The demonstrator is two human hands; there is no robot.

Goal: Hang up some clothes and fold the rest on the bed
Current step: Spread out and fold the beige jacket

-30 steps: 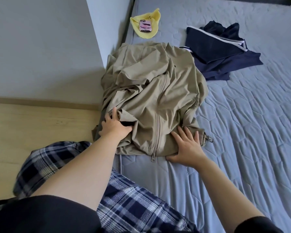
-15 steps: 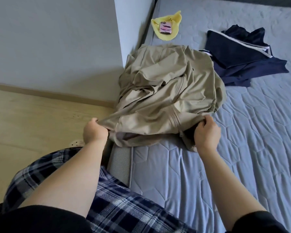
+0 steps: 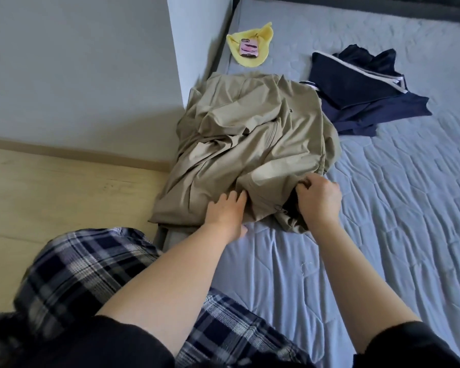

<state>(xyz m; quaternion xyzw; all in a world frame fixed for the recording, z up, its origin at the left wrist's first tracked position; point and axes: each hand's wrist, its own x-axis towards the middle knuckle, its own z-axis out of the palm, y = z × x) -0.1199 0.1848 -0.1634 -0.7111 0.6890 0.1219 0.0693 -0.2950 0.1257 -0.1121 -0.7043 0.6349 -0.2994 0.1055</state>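
A khaki zip jacket (image 3: 252,144) lies crumpled on the near left part of the grey-blue bed (image 3: 383,208), its left side hanging over the mattress edge. My left hand (image 3: 227,212) lies flat with straight fingers on the jacket's near hem. My right hand (image 3: 318,199) has its fingers curled round a fold of the hem at the jacket's right corner. A dark navy garment with white stripes (image 3: 361,88) is spread behind the jacket to the right.
A yellow cloth (image 3: 252,53) with a pink phone (image 3: 248,47) on it sits at the bed's far left. A grey wall corner (image 3: 175,62) meets the mattress edge. Wooden floor (image 3: 51,195) is on the left. My plaid trousers (image 3: 91,274) fill the bottom.
My left hand let go of the jacket's left hem corner and moved right onto the middle of the hem. My right hand stays gripping the right corner.
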